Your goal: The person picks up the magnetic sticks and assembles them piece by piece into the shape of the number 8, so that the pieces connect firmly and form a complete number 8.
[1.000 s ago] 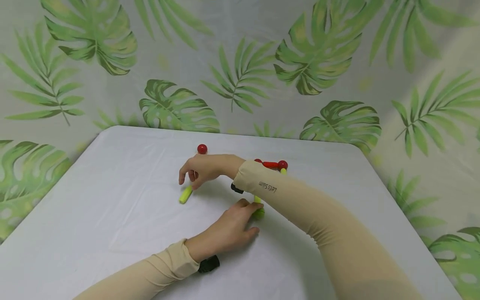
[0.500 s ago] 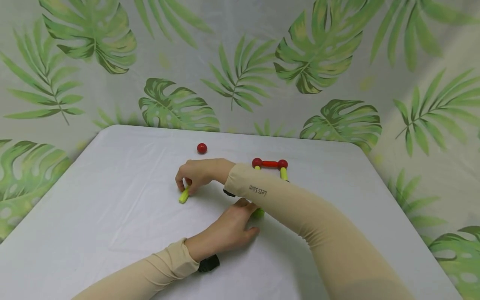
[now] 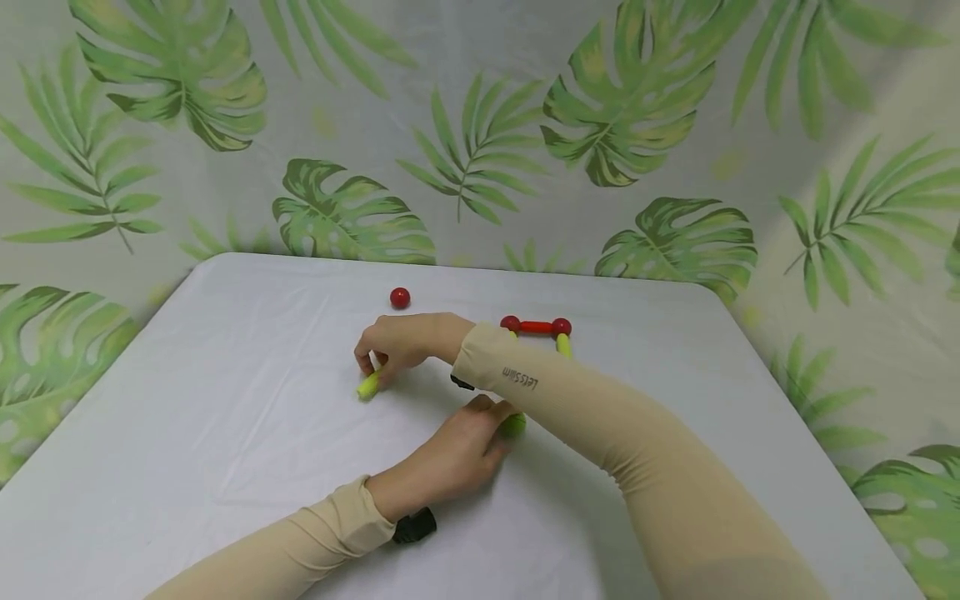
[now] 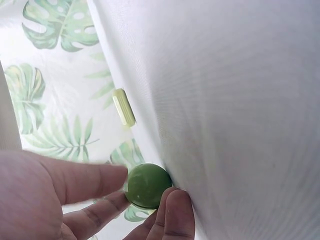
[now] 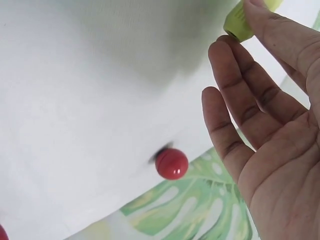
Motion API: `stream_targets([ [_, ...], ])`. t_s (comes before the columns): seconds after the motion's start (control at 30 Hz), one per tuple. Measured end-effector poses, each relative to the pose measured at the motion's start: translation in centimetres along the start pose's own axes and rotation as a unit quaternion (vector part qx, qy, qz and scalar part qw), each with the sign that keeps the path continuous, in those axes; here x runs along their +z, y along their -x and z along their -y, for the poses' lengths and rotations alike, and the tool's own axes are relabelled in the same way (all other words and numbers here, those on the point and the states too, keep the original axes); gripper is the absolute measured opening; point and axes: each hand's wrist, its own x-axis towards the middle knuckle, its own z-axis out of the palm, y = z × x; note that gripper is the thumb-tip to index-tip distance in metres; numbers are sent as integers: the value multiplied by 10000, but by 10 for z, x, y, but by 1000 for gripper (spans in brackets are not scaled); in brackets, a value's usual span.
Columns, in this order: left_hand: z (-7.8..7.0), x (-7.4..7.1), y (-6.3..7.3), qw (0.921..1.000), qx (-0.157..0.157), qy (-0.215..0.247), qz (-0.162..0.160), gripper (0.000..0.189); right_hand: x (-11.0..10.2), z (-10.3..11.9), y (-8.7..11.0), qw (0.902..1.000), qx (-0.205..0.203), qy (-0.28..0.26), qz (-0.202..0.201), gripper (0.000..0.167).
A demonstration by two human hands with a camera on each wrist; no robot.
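Observation:
My right hand (image 3: 401,340) pinches a short yellow-green rod (image 3: 367,387) between thumb and fingers, at the left of the white table. In the right wrist view the rod's (image 5: 240,24) hollow end shows beside the fingertips, while the other fingers lie extended. My left hand (image 3: 450,454) grips a green ball (image 3: 513,425) near the table's middle, beneath the right forearm. The left wrist view shows thumb and fingers around this ball (image 4: 149,185). Past the left hand, another yellow-green rod (image 4: 124,107) is in sight there.
A loose red ball (image 3: 400,297) lies behind the right hand. To the right, a red rod (image 3: 536,327) joins two red balls, with yellow-green rods (image 3: 564,345) running forward from them. The right sleeve (image 3: 585,408) crosses over the left hand's area and hides part of this frame.
My right hand has come down and slightly left onto the yellow-green rod and now pinches it. The rod's near end has shifted slightly. My left hand stays at the green ball, its thumb now closer in.

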Motion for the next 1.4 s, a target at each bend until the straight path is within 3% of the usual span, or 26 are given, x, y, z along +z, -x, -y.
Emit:
stream_targets([
  [0.1, -7, -6, -3, 10000, 53, 64, 41, 37, -1, -6, 9, 9999, 40, -19, -123, 16],
  [0.27, -21, -20, -4, 9990, -165, 212, 346, 37, -5, -17, 30, 9991, 244, -169, -305, 15],
  [0.3, -16, -17, -4, 9993, -61, 211, 304, 38, -6, -20, 34, 9989, 269, -198, -342, 14],
  [0.33, -22, -24, -4, 9987, -121, 306, 378, 37, -7, -22, 39, 9985, 305, -235, -378, 14],
  [0.5, -18, -29, -9, 9965, -184, 528, 623, 38, -12, -33, 64, 9966, 403, -389, -605, 12],
  [0.77, -10, -47, -29, 9800, -653, 941, 1628, 41, -16, -52, 105, 9911, 512, -656, -1044, 15],
  [0.9, -3, -51, -37, 9724, -760, 1075, 1925, 40, -15, -57, 126, 9885, 570, -761, -1173, 16],
  [1.17, 7, -51, -44, 9649, -823, 1396, 2067, 39, -6, -65, 162, 9825, 705, -1063, -1355, 18],
  [1.4, 9, -48, -48, 9641, -834, 1450, 2060, 36, 10, -70, 197, 9762, 719, -1295, -1584, 16],
])
